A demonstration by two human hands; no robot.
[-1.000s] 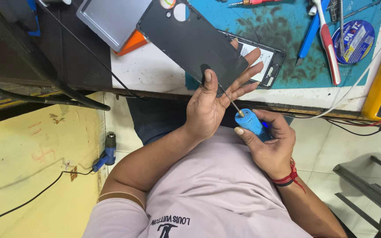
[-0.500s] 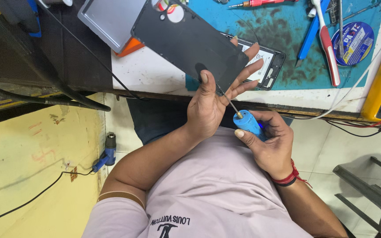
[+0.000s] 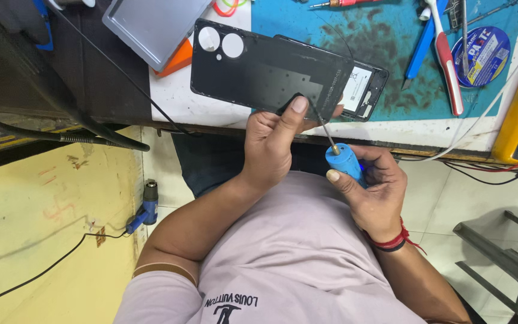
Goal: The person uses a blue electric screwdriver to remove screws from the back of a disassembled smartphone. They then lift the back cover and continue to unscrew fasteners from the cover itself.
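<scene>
Left hand pinches the black back cover, right hand grips the blue screwdriver; its tip could slip and scratch that cover.

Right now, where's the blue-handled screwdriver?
Head view, centre-right: the blue-handled screwdriver is in the right hand, its tip against the black back cover held by the left hand.
</scene>
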